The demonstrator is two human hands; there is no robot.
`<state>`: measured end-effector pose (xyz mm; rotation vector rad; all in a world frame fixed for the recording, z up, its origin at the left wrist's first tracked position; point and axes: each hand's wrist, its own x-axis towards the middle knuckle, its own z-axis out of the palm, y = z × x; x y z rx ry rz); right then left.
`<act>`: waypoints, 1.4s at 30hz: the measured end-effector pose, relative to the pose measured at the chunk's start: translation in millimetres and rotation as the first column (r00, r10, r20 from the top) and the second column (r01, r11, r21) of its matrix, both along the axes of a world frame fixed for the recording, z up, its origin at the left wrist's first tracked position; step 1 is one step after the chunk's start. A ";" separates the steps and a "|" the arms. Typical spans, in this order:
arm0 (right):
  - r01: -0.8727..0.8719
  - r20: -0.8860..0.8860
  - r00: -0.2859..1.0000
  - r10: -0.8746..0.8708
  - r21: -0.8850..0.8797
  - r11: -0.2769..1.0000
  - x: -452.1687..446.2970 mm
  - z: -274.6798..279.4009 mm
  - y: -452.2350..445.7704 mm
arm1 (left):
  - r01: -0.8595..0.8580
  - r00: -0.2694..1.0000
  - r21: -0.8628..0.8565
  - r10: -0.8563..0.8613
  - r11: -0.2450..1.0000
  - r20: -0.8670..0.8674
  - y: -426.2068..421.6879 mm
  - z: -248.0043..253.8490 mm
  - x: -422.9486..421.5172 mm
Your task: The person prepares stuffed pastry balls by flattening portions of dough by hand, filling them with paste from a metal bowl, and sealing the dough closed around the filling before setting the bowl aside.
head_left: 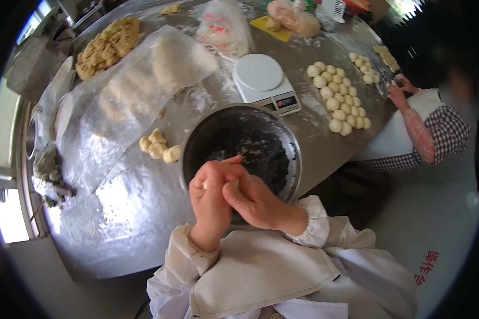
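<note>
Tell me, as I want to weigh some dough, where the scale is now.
In the head view, the scale sits just beyond the bowl, between the plastic sheet on the left and the rows of dough balls on the right.

Pale sleeves [308, 220], dark filling [266, 151], white scale [259, 74], black-and-white checks on the co-worker's clothing [446, 130]

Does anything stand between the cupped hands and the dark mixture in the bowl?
Nothing visible does. The left hand and right hand are over the near part of the bowl, with the dark mixture exposed beyond them. The scale is past the far rim, out of the way.
</note>
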<state>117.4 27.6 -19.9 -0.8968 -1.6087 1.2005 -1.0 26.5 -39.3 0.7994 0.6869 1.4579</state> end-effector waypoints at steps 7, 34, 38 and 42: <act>0.354 0.317 0.894 -0.316 -0.071 0.932 115.2 9.7 47.0 | 0.043 0.987 -0.166 -0.067 0.985 -0.145 8.4 0.3 -12.1; 0.622 0.823 0.244 -0.513 0.273 0.734 274.4 -46.2 118.5 | -0.071 0.996 -0.309 0.048 0.949 -0.079 -24.7 3.4 -86.9; 0.557 0.848 0.155 -0.507 0.349 0.753 264.3 -59.3 129.5 | -0.091 0.994 -0.322 0.066 0.942 -0.088 -33.8 7.7 -84.1; 0.548 0.892 0.111 -0.439 0.314 0.776 257.3 -54.9 132.5 | -0.138 0.988 -0.334 0.107 0.932 -0.109 -41.9 7.7 -87.5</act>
